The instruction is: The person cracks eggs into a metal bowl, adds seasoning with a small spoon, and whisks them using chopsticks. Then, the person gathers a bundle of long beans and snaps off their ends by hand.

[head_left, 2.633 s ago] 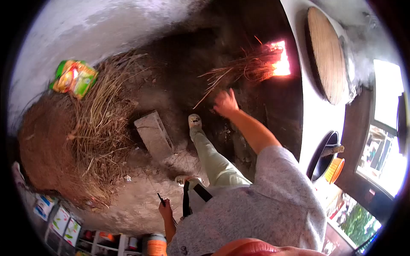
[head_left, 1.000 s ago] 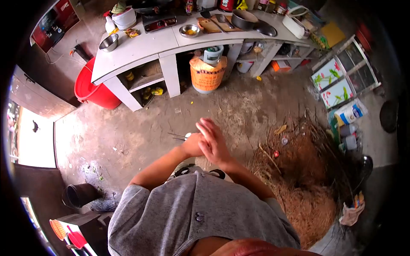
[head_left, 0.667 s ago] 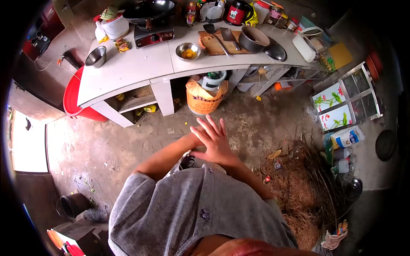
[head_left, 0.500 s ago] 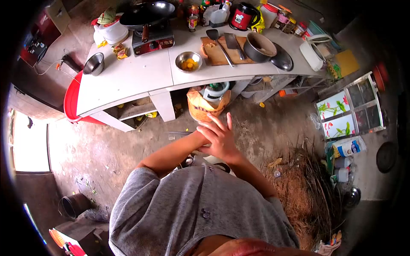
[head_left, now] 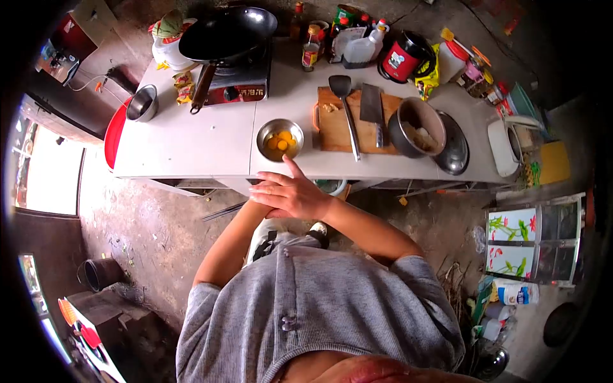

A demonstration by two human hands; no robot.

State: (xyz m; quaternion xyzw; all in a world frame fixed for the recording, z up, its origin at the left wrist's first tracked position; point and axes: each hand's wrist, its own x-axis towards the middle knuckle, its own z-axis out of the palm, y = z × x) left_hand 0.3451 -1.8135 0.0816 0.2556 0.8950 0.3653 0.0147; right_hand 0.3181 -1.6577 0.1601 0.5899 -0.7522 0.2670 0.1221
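Silver round metal bowl: on the white flat-topped counter, directly ahead of the fingers; no long axis; yellow egg yolks inside.
Right hand: nearer to the bowl, laid over the left hand; fingers loosely spread, grasping no object; one fingertip against the near rim in view, contact unclear.
Left hand: mostly hidden underneath; finger state impossible to tell.
Front edge: partly behind the fingers.
Black long-handled spatula: right of the bowl, across the brown wooden board, handle towards the front edge.
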